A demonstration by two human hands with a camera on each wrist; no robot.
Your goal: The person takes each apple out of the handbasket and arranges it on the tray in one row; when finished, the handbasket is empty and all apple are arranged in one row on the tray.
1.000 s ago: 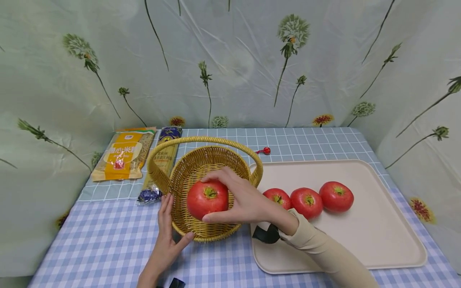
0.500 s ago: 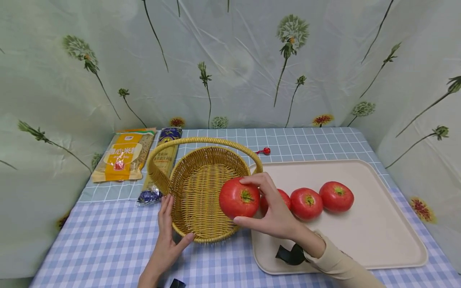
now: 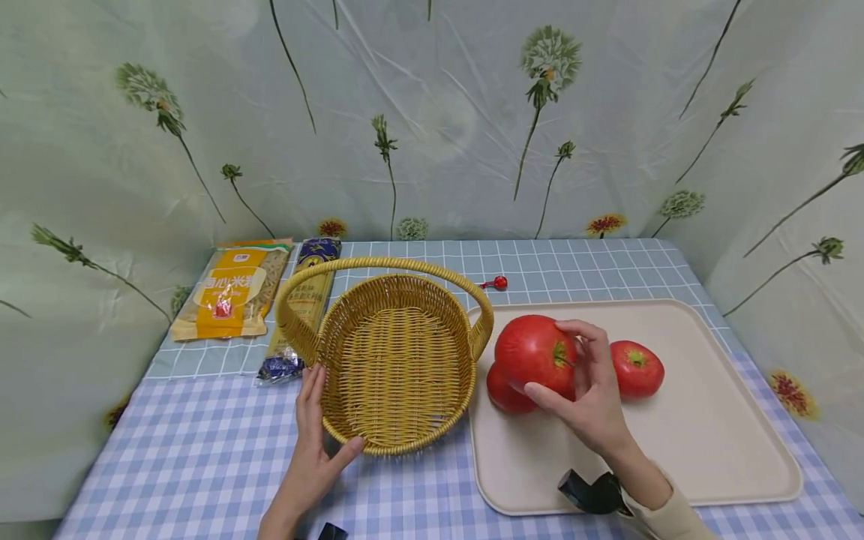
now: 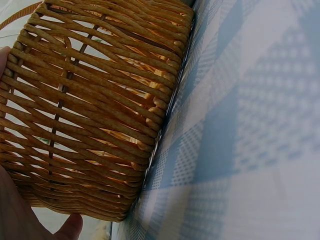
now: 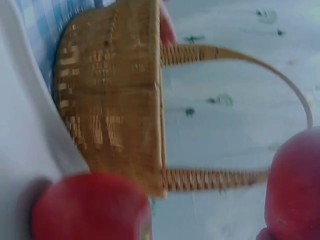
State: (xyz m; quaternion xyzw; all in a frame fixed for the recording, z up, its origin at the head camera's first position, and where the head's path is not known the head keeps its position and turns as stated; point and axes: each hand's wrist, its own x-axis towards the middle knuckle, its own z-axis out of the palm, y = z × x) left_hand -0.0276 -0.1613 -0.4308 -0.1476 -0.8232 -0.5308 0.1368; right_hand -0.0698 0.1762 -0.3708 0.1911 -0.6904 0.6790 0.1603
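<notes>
My right hand (image 3: 594, 390) grips a large red apple (image 3: 536, 352) above the tray's left part, thumb and fingers on opposite sides of it. Below it, an apple (image 3: 508, 391) lies partly covered on the beige tray (image 3: 709, 442); another apple (image 3: 637, 370) lies to the right. The right hand and its apple largely hide the spot between them. My left hand (image 3: 313, 442) rests on the near left rim of a wicker basket (image 3: 398, 367), fingers extended along its side. In the left wrist view, the thumb (image 4: 70, 229) touches the woven wall. No fruit lies in the basket.
A yellow food bag (image 3: 229, 292) and a narrow spaghetti packet (image 3: 304, 307) lie left of the basket. Its tall handle (image 3: 385, 262) arches over the opening. A small red object (image 3: 498, 283) lies behind it. Floral cloth (image 3: 445, 135) hangs at the back.
My right hand has carried the apple rightward, from over the basket to over the tray, where it now covers part of the apples there. My left hand stays at the basket rim.
</notes>
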